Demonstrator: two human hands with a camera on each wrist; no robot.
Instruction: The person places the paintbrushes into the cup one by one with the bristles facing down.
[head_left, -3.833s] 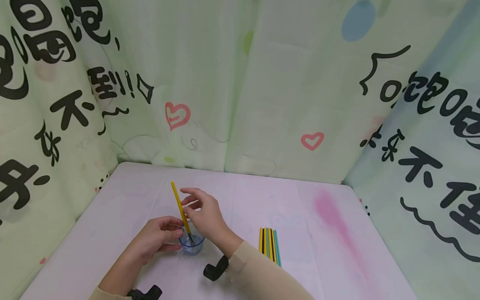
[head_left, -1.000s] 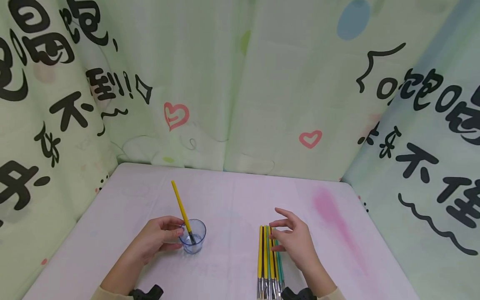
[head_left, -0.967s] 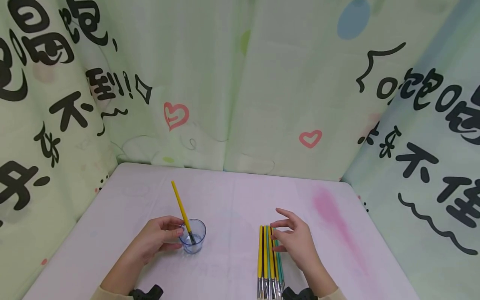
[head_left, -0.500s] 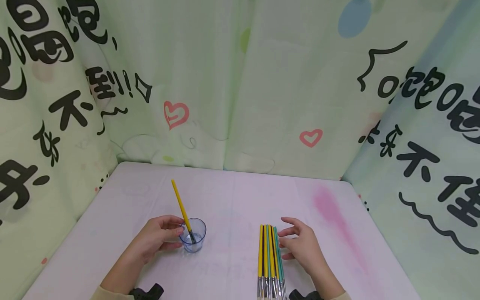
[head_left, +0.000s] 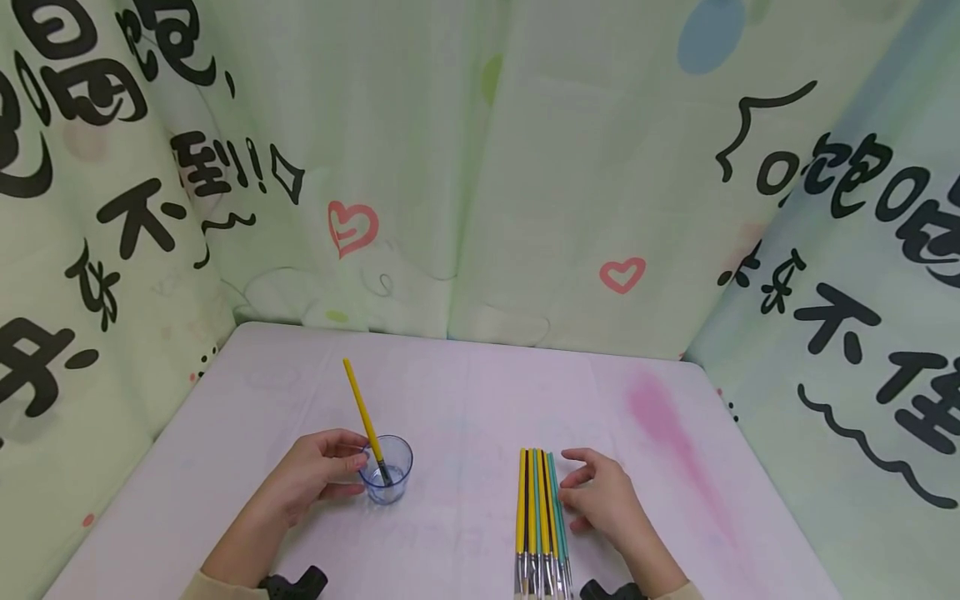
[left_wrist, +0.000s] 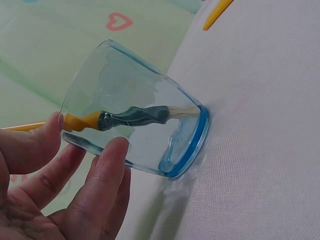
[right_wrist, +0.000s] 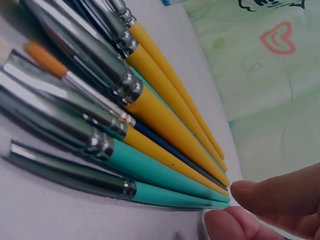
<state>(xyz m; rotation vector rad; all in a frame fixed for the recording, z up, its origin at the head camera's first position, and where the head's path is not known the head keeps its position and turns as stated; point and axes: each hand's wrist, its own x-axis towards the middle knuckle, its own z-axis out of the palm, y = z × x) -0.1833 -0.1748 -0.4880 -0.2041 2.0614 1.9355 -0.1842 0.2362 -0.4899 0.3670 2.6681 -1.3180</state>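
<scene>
My left hand [head_left: 318,475] grips a clear bluish plastic cup [left_wrist: 145,95], thumb near the rim and fingers along its side. Inside leans a yellow-handled paintbrush [head_left: 360,408], bristles down at the cup's bottom. To the right, several paintbrushes [head_left: 531,508] with yellow, dark and turquoise handles lie side by side, handle ends pointing away and bristles near me. My right hand [head_left: 603,496] is beside the outermost turquoise brush [right_wrist: 170,195], fingers loosely bent. In the right wrist view its thumb and a fingertip are right at the handle ends.
A table with a pale pinkish cover [head_left: 450,400] carries everything, with a pink streak [head_left: 675,433] at right. Printed curtains [head_left: 525,167] enclose its back and sides. Black wrist devices [head_left: 296,583] sit at both wrists.
My right hand has left the yellow brush in the cup, moved over to the row of brushes, then slid right and nearer to the row's right edge. My left hand stays on the cup.
</scene>
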